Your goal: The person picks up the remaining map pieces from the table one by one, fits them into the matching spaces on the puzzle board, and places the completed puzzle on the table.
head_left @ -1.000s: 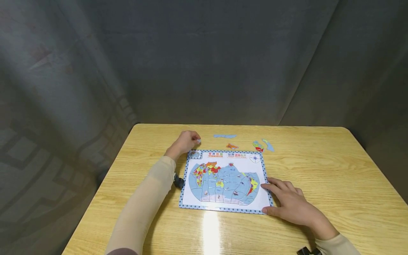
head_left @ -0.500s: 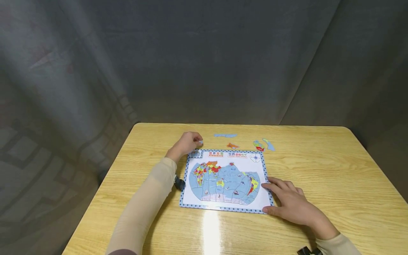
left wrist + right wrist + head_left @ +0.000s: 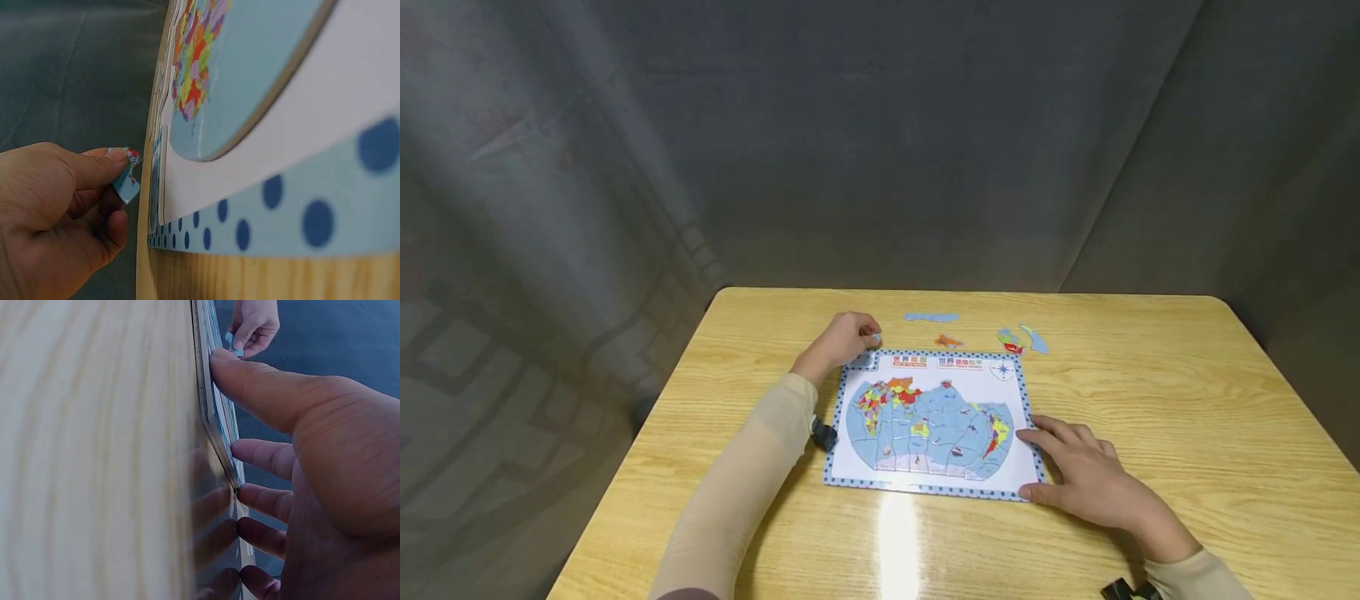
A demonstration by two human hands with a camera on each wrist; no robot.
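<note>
A world-map puzzle board with a blue dotted border lies flat on the table, much of its map filled with pieces. Past its far left corner, my left hand pinches a small puzzle piece between thumb and fingers. That piece is light blue with a colourful patch at its top, and the thumb covers part of it. At the board's right edge rests my right hand, fingers spread, with thumb and index fingertips on the border. In the right wrist view its other fingertips touch down along the board's side.
Beyond the board's far edge lie loose puzzle pieces: a long blue strip, an orange piece, a green-and-red piece and a curved blue piece. A dark curtain hangs behind the wooden table.
My left hand has shifted slightly to the right with the pinched puzzle piece. The right hand stays at the board's edge.
</note>
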